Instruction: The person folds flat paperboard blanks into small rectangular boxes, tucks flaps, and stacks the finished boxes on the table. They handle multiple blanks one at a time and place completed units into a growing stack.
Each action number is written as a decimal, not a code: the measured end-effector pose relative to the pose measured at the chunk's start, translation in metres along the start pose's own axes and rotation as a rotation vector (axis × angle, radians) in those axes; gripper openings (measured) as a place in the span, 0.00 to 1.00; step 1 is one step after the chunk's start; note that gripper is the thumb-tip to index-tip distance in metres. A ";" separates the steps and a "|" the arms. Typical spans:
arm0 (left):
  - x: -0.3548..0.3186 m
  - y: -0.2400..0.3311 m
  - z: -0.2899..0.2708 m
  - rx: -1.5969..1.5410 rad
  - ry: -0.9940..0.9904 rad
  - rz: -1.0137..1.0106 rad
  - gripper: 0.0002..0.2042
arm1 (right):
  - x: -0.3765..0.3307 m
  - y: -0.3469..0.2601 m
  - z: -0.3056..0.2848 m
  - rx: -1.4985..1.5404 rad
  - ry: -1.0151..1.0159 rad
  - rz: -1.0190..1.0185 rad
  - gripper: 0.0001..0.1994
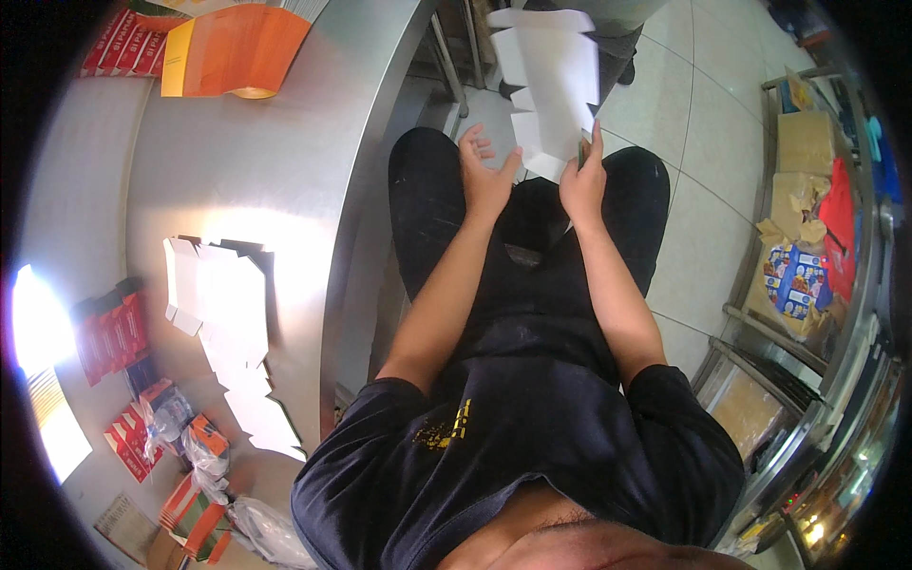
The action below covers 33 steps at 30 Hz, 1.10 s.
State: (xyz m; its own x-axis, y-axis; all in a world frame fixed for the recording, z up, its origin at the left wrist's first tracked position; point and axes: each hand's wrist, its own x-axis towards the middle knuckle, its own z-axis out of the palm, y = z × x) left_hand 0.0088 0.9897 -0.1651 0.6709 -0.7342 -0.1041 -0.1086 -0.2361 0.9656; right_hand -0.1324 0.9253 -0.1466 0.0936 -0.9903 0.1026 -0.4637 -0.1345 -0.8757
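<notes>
A white die-cut box blank [551, 85], unfolded with notched flaps, is held out above my knees. My right hand [583, 185] grips its near right corner between thumb and fingers. At the blank's near left edge is my left hand [487, 179], palm turned up and fingers apart; its thumb tip is against or just beside the cardboard. On the metal table to my left lies a pile of similar white blanks [233, 299], fanned out toward me.
The steel table [304, 171] runs along my left. Orange printed cardboard [237, 52] and red boxes [123, 43] sit at its far end. Plastic-wrapped goods [171, 418] are at the lower left. A metal rack with cardboard boxes [803, 142] stands on the right, beyond the tiled floor [703, 123].
</notes>
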 end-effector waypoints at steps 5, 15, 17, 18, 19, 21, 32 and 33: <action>0.007 0.008 -0.008 -0.568 -0.230 -0.054 0.25 | -0.011 -0.028 -0.007 -0.075 -0.189 -0.365 0.35; 0.011 0.008 -0.015 -0.739 -0.270 -0.288 0.13 | -0.023 -0.030 0.004 0.027 -0.173 -0.418 0.15; 0.008 0.009 -0.010 -0.696 -0.339 -0.292 0.10 | -0.017 -0.019 0.005 0.115 -0.060 -0.200 0.11; 0.005 0.010 -0.009 -0.630 -0.388 -0.258 0.10 | -0.013 -0.013 0.004 0.158 -0.002 -0.089 0.10; 0.000 0.010 -0.009 -0.564 -0.437 -0.223 0.11 | -0.010 -0.007 0.000 0.152 0.008 -0.066 0.11; -0.004 0.002 -0.006 -0.475 -0.514 -0.288 0.14 | -0.011 -0.011 -0.004 0.162 -0.040 0.020 0.11; -0.005 0.004 -0.005 -0.645 -0.447 -0.390 0.13 | -0.013 -0.010 0.002 0.247 -0.147 -0.117 0.07; -0.003 0.005 -0.008 -0.652 -0.494 -0.415 0.12 | -0.012 -0.009 0.002 0.250 -0.157 -0.123 0.07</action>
State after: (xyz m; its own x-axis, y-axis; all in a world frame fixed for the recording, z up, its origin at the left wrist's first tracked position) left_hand 0.0116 0.9957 -0.1581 0.1578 -0.8946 -0.4181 0.6071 -0.2460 0.7556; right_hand -0.1278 0.9388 -0.1409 0.2790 -0.9473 0.1576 -0.2118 -0.2208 -0.9520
